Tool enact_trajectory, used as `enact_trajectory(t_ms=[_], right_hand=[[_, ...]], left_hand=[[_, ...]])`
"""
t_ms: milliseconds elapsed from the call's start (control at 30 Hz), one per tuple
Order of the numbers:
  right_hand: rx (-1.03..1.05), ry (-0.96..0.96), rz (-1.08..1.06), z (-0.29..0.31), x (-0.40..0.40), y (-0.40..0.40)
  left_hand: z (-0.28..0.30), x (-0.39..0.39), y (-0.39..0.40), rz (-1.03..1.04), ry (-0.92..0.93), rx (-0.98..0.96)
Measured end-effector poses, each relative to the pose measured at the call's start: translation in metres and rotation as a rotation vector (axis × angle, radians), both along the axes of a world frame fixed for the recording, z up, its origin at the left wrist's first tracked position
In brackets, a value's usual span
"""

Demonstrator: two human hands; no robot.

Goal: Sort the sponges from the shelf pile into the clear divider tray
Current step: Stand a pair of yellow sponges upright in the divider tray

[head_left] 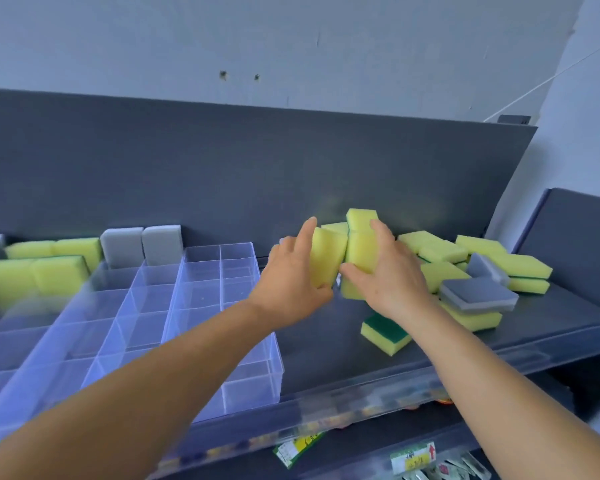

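Both hands are up at the shelf (326, 344): your left hand (293, 273) grips an upright yellow sponge (328, 256), and your right hand (387, 275) clamps a second sponge (361, 251) pressed against it. Beside them sits the tray (201, 289), the pile (475, 271) to your right. Lower tags (413, 457) show writing too blurred to read.
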State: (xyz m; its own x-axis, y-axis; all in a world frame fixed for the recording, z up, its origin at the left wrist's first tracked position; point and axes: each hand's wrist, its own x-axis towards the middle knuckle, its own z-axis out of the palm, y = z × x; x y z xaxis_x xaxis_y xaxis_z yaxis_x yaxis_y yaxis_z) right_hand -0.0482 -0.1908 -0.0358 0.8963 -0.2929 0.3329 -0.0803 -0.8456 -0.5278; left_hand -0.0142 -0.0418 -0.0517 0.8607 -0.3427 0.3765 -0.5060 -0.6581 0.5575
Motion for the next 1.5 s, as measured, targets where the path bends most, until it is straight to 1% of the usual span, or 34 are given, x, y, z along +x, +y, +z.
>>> enact_trajectory(t_ms=[100, 300, 433, 633, 733, 933, 1100, 1200, 1267, 1367, 1500], right_hand=[[0.031, -0.041, 0.092, 0.005, 0.007, 0.022], [0.041, -0.134, 0.282, 0.015, 0.025, 0.072], [0.065, -0.148, 0.383, 0.02, 0.034, 0.117], [0.081, -0.133, 0.495, 0.022, 0.043, 0.181], [0.084, -0.129, 0.533, 0.023, 0.047, 0.215], [0.082, -0.161, 0.559, 0.023, 0.056, 0.269], [0.092, -0.162, 0.581, 0.021, 0.062, 0.304], [0.075, -0.153, 0.607, 0.017, 0.066, 0.322], [0.064, -0.13, 0.618, 0.013, 0.068, 0.333], [0.032, -0.091, 0.631, 0.008, 0.07, 0.346], [-0.011, -0.057, 0.599, 0.008, 0.074, 0.352]], left_hand=[[0.007, 0.003, 0.027, 0.014, 0.032, -0.018], [0.023, 0.005, 0.096, 0.078, 0.055, 0.007], [0.03, 0.007, 0.149, 0.185, 0.038, -0.065], [0.043, 0.005, 0.226, 0.258, 0.036, -0.012], [0.047, 0.005, 0.262, 0.29, 0.059, 0.012], [0.052, 0.0, 0.32, 0.341, 0.042, 0.115], [0.055, -0.002, 0.364, 0.434, 0.071, 0.155], [0.055, -0.006, 0.379, 0.502, 0.074, 0.214], [0.053, -0.006, 0.386, 0.5, 0.084, 0.246], [0.047, -0.003, 0.396, 0.461, 0.117, 0.236], [0.043, 0.002, 0.404, 0.455, 0.124, 0.26]])
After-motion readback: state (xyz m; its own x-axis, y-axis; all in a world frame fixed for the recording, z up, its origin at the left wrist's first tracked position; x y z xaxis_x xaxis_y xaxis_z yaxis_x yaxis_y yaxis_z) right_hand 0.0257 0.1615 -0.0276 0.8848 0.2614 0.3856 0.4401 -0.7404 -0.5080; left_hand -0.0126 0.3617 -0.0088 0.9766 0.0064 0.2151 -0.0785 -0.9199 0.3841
